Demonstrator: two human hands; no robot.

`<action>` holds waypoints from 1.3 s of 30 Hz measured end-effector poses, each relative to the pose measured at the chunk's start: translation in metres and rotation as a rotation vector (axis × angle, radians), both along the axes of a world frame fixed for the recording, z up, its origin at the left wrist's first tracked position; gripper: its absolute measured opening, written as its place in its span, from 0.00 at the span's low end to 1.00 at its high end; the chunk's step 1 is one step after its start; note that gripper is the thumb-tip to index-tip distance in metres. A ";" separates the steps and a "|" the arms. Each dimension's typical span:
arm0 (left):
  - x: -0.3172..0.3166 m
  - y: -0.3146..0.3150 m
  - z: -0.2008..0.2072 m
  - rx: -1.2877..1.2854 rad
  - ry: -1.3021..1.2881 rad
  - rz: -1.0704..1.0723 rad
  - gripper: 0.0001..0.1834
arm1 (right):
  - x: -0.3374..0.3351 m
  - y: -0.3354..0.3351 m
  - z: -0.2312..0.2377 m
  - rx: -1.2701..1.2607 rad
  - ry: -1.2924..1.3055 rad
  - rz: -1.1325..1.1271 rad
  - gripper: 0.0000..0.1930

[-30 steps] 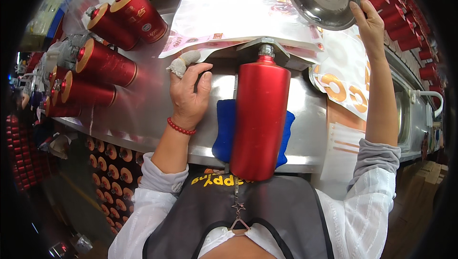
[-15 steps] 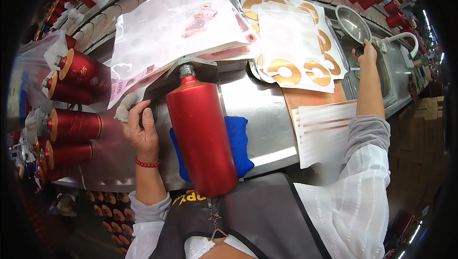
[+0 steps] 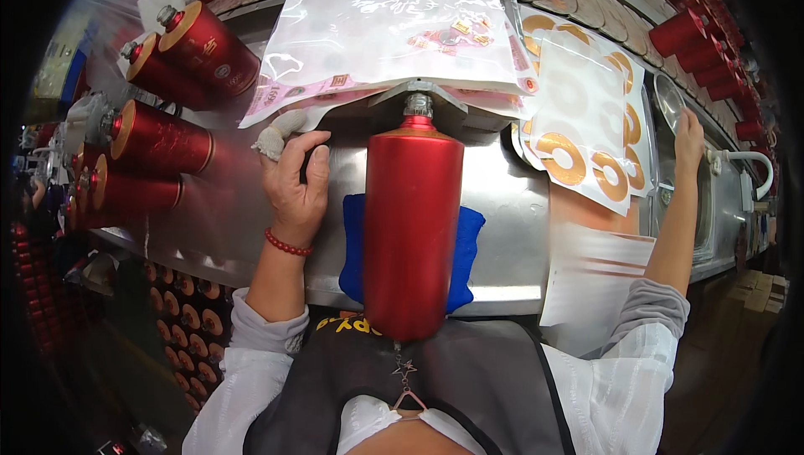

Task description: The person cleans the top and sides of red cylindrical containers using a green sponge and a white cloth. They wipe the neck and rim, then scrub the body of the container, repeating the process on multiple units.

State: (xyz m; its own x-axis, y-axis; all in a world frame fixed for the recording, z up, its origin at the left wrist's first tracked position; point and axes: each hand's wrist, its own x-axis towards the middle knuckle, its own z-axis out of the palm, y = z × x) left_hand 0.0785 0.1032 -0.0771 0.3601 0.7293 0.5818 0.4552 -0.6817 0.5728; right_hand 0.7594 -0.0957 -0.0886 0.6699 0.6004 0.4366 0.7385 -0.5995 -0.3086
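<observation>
A large red bottle (image 3: 414,229) with a bare threaded silver neck lies in the middle, neck away from me and base near my apron. A blue cloth (image 3: 467,250) is under it. My left hand (image 3: 300,191) is left of the bottle, apart from it, with thumb and forefinger spread and nothing between them. Whitish wrapping (image 3: 280,135) covers at least one of its fingertips. At the far right my right hand (image 3: 690,141) grips the rim of a shiny metal bowl (image 3: 667,103), tilted and seen partly edge-on. Its fingers are partly hidden.
Printed clear sheets (image 3: 394,28) lie beyond the bottle's neck. Gold ring sticker sheets (image 3: 559,157) lie to the right, above a striped white sheet (image 3: 590,283). A sink (image 3: 710,212) with a white faucet (image 3: 764,172) is far right. Red bottles (image 3: 163,137) crowd the left.
My view has turned, so most things appear further right. The bowl in my right hand has tipped from facing me to nearly edge-on. My left hand stays open beside the bottle.
</observation>
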 end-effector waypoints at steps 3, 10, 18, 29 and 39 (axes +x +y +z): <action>-0.002 0.000 -0.001 0.027 -0.035 0.014 0.08 | -0.165 0.108 0.063 -0.046 0.041 0.660 0.15; -0.005 0.006 -0.004 -0.021 -0.074 -0.037 0.08 | -0.283 0.232 0.034 -0.418 -0.262 0.755 0.19; -0.007 0.004 0.005 0.018 -0.105 -0.062 0.09 | -0.244 0.260 0.019 -0.432 -0.219 0.316 0.30; -0.007 0.001 0.007 0.013 -0.144 -0.078 0.09 | -0.250 0.264 0.036 -0.040 -0.332 0.612 0.10; -0.004 -0.006 0.020 0.027 -0.217 -0.087 0.12 | -0.316 0.182 0.178 0.192 -0.167 0.995 0.09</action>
State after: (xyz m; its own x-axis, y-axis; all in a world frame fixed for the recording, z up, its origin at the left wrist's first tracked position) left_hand 0.0747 0.0976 -0.0572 0.2858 0.6840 0.6712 0.2621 -0.7295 0.6318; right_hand 0.4430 0.0861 0.0897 -0.1710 0.7613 0.6255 0.9164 0.3561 -0.1829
